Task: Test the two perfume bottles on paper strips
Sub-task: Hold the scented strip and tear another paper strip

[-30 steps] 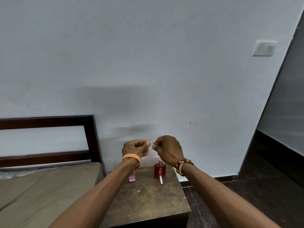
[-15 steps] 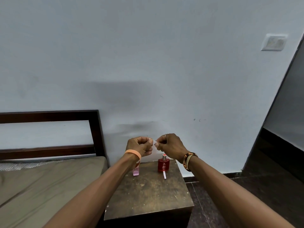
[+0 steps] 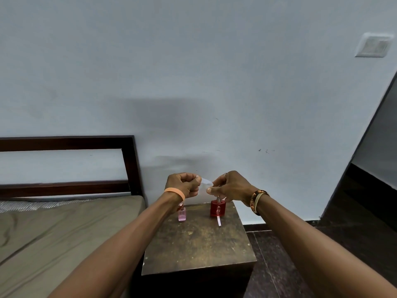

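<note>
Both hands are raised above the back of a small wooden bedside table. Between them they pinch a white piece of paper: my left hand holds its left end, my right hand its right end. Below the hands a red perfume bottle stands upright at the table's back edge, and a small pink perfume bottle stands to its left, partly behind my left wrist. A white paper strip lies flat in front of the red bottle.
A bed with a dark wooden headboard adjoins the table on the left. A pale wall is close behind. On the right, dark floor tiles and a dark doorway edge. A wall switch sits high right.
My hands have drawn slightly apart, so more of the white paper shows between them. The view has shifted a little; bottles and the strip on the table have not moved.
</note>
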### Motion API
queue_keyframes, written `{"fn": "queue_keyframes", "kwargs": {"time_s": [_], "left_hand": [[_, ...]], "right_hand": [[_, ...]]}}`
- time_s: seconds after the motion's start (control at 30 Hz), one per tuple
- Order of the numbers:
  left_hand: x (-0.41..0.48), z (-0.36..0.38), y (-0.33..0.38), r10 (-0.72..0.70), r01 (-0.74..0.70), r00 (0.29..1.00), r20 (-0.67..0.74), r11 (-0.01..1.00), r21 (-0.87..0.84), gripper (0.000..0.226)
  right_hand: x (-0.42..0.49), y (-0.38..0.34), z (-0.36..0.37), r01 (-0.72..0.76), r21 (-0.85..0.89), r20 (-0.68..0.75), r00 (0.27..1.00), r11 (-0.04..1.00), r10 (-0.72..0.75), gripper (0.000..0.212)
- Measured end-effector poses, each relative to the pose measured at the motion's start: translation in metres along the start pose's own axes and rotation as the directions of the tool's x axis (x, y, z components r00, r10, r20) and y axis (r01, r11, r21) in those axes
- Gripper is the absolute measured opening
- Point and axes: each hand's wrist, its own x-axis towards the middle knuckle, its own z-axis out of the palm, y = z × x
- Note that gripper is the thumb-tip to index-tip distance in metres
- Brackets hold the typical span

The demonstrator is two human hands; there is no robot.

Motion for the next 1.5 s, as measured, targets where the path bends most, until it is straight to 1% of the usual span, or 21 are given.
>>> {"fn": "queue_keyframes", "kwargs": {"time_s": [0.1,0.23,0.33,0.4,0.47,0.5,0.57,0.63,0.7,0.77,0.87,0.97,1.03,1.1,1.2,1.27,1.37,1.43,1.5], "left_hand": [[-0.001,-0.002,0.002,0.005,-0.006,0.999,0.039,1.0,0.01,0.019],[-0.002,-0.005,0.003,0.009,-0.015,0.994,0.109,0.998,0.059,0.015],[-0.002,-0.006,0.001,-0.013,0.01,0.994,0.113,1.0,0.025,0.011],[-0.002,-0.006,0.0,-0.031,0.032,0.993,0.117,0.999,-0.009,0.012],[-0.002,-0.006,-0.002,-0.036,0.038,0.991,0.129,0.999,-0.015,0.013],[-0.003,-0.006,-0.003,-0.035,0.038,0.99,0.137,0.999,-0.015,0.012],[-0.003,-0.005,-0.006,-0.04,0.045,0.988,0.147,0.999,-0.026,0.013],[-0.002,-0.004,-0.008,-0.055,0.063,0.988,0.142,0.997,-0.05,0.015],[-0.001,-0.005,-0.009,-0.072,0.081,0.988,0.137,0.995,-0.061,0.018],[-0.001,-0.008,-0.01,-0.085,0.096,0.984,0.154,0.993,-0.066,0.014],[0.001,-0.011,-0.014,-0.101,0.115,0.979,0.18,0.991,-0.071,0.014],[0.005,-0.011,-0.019,-0.085,0.09,0.983,0.162,0.996,-0.021,0.014],[0.006,-0.012,-0.02,-0.077,0.076,0.986,0.15,0.997,0.009,0.013],[0.008,-0.015,-0.022,-0.069,0.066,0.988,0.135,0.997,0.027,0.009],[0.01,-0.021,-0.023,-0.071,0.063,0.989,0.13,0.996,0.068,0.002],[0.012,-0.024,-0.026,-0.089,0.081,0.987,0.134,0.994,0.069,0.003],[0.019,-0.029,-0.036,-0.141,0.137,0.987,0.083,0.989,0.047,0.002],[0.023,-0.033,-0.043,-0.184,0.184,0.982,0.046,0.983,0.007,0.004],[0.024,-0.039,-0.049,-0.231,0.232,0.972,0.038,0.971,-0.048,0.006]], "right_hand": [[0.002,0.001,-0.001,-0.015,0.03,-0.004,1.0,0.999,0.015,0.031],[-0.001,-0.003,-0.001,-0.024,0.11,0.048,0.999,0.994,0.019,0.036],[-0.003,-0.007,-0.003,-0.077,0.191,0.076,0.995,0.979,0.063,0.04],[-0.002,-0.005,-0.003,-0.079,0.206,0.086,0.994,0.975,0.063,0.032],[0.0,-0.003,0.0,-0.021,0.144,0.063,0.998,0.989,0.012,0.019],[0.0,-0.003,0.003,0.009,0.107,0.055,0.998,0.994,-0.015,0.016],[0.001,-0.004,0.008,0.061,0.066,0.04,0.997,0.996,-0.064,0.016],[0.002,-0.004,0.013,0.09,0.064,-0.006,0.996,0.994,-0.09,0.015],[0.004,-0.003,0.016,0.09,0.063,-0.026,0.996,0.994,-0.088,0.015],[0.007,-0.001,0.018,0.086,0.047,-0.023,0.996,0.995,-0.085,0.016],[0.009,0.0,0.022,0.112,-0.049,-0.039,0.993,0.993,-0.114,0.018],[0.013,-0.001,0.028,0.167,-0.183,-0.052,0.983,0.969,-0.179,0.014],[0.016,-0.002,0.032,0.176,-0.245,-0.074,0.977,0.954,-0.199,0.013],[0.019,-0.002,0.036,0.179,-0.277,-0.09,0.973,0.944,-0.211,0.015],[0.023,-0.001,0.041,0.186,-0.299,-0.066,0.974,0.936,-0.215,0.015],[0.026,0.0,0.044,0.192,-0.299,-0.059,0.974,0.935,-0.22,0.014],[0.031,0.0,0.057,0.206,-0.326,-0.101,0.963,0.923,-0.251,0.012],[0.035,0.001,0.071,0.231,-0.393,-0.126,0.945,0.89,-0.301,0.015],[0.038,0.004,0.085,0.268,-0.487,-0.137,0.917,0.831,-0.376,0.019]]}}
